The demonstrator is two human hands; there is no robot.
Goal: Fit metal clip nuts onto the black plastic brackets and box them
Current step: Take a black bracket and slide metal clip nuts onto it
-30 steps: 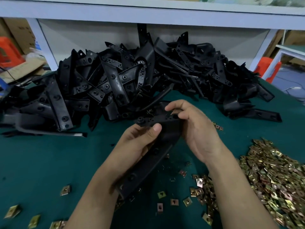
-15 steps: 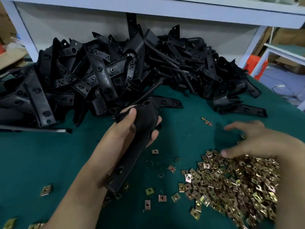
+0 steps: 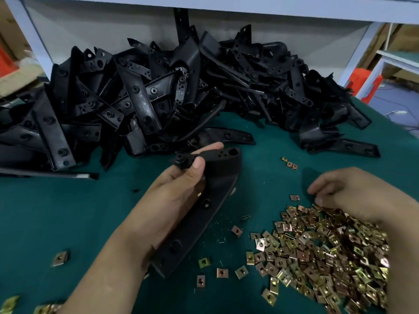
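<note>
A person's left hand (image 3: 174, 189) grips a black bracket (image 3: 204, 218) just left of the nut pile (image 3: 328, 257) on the green desk (image 3: 68, 211). The thumb presses on the bracket's upper end, fingers (image 3: 213, 146) curl round behind it, and its lower end slants down along the wrist. The right hand (image 3: 353, 196) hangs over the pile's far edge, fingers bent down to the nuts; whether they pinch one cannot be told. More brackets (image 3: 181, 91) are heaped beyond the pile.

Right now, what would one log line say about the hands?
left hand: holds black bracket | right hand: on clip nut pile, grip unclear
</note>
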